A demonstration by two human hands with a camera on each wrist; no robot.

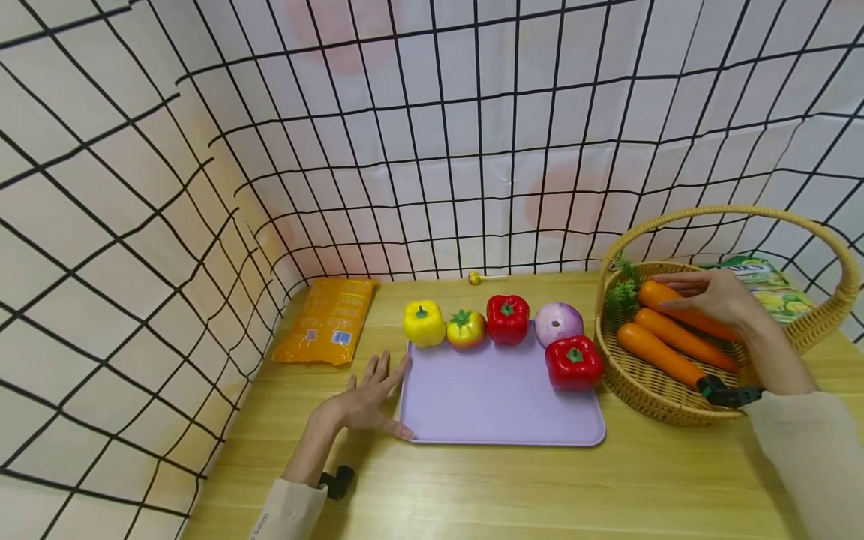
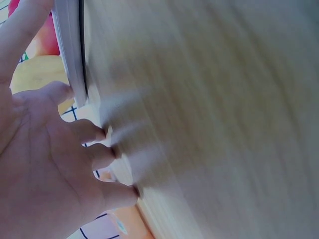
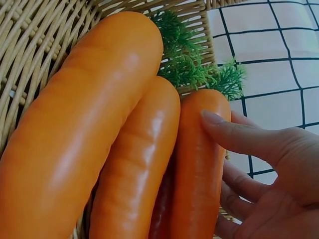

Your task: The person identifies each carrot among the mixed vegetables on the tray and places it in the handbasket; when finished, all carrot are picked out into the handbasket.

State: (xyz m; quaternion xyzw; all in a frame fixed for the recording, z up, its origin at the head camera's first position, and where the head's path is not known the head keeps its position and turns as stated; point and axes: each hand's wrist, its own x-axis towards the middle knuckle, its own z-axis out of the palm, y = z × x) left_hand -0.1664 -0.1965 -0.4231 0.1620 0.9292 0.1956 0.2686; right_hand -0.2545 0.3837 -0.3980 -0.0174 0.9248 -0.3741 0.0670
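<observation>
My left hand (image 1: pixel 364 401) is spread at the left edge of the lilac tray (image 1: pixel 499 420), its thumb and index finger touching the rim. In the left wrist view, the other fingertips of this hand (image 2: pixel 55 164) rest on the table. My right hand (image 1: pixel 722 300) reaches into a wicker basket (image 1: pixel 648 397) and grips the rearmost carrot (image 3: pixel 199 164), thumb on one side, fingers on the other. Two more carrots (image 1: pixel 658 352) (image 3: pixel 139 164) lie beside it in the basket. Green leafy sprigs (image 3: pixel 184 55) show at the carrots' far ends.
Along the tray's back stand a yellow pepper (image 1: pixel 424 324), a red-yellow tomato (image 1: pixel 466 330), a red pepper (image 1: pixel 508 320) and a purple onion (image 1: pixel 559 322). Another red pepper (image 1: pixel 574 363) sits at the tray's right. An orange packet (image 1: pixel 327 319), a lollipop (image 1: pixel 475 277) and a green packet (image 1: pixel 766 281) lie around.
</observation>
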